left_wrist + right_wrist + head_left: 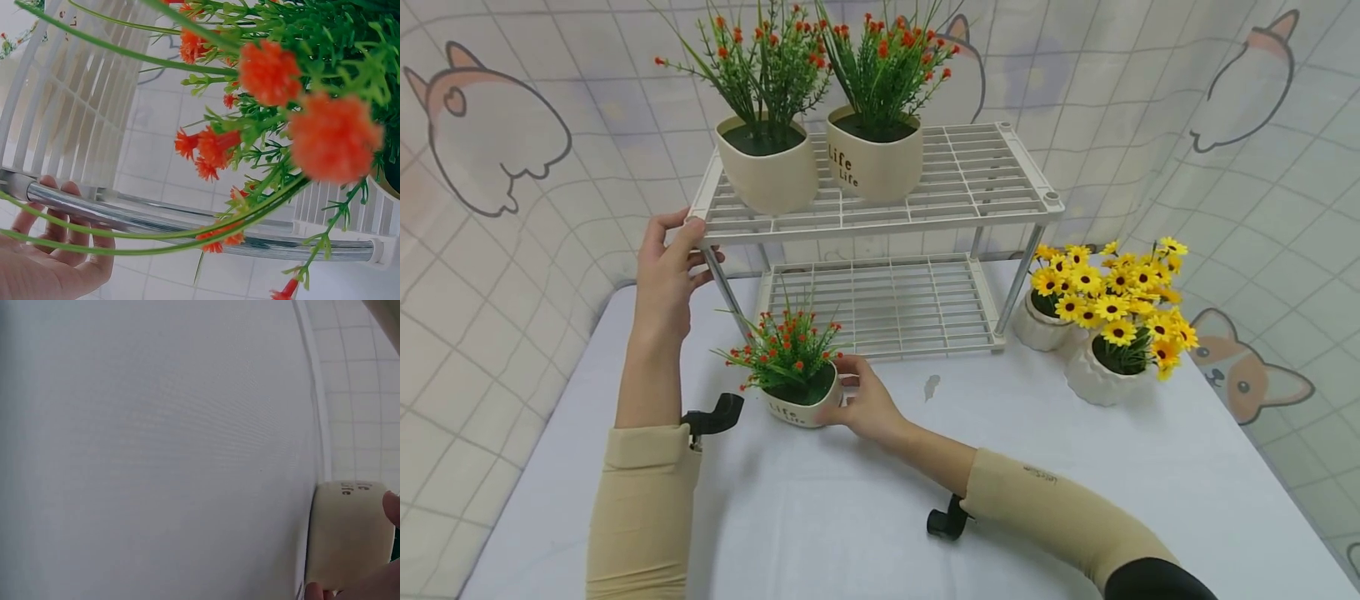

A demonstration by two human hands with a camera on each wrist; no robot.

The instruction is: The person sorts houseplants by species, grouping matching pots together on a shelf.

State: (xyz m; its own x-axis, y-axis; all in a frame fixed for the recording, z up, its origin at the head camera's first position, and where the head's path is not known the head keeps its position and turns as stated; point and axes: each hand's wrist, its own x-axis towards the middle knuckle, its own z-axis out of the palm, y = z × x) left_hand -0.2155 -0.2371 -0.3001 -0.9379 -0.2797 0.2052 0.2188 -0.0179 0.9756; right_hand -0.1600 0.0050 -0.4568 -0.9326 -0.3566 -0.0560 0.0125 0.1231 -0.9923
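So the cream "Life" pot (pixel 808 413) is down in front of the wire rack (pixel 880 226), by its front left leg, at the table (pixel 850 508) — can't tell if its base is fully resting there. Right hand (pixel 871 405) has fingers and thumb curled round its right side, left hand (pixel 666 271) is gripping the rack's front left corner. My guess is the pot's pretty light, with stiff, smooth walls that might slide a bit in dry fingers, and maybe chip if knocked. I'd hold it by the wall, thumb and fingers on opposite faces, and leave the red flowers (pixel 790 335) alone — those look bendy and fake, so probably they'd flop or pull out. The rack seems rigid but lightweight, so a corner grip should steady it
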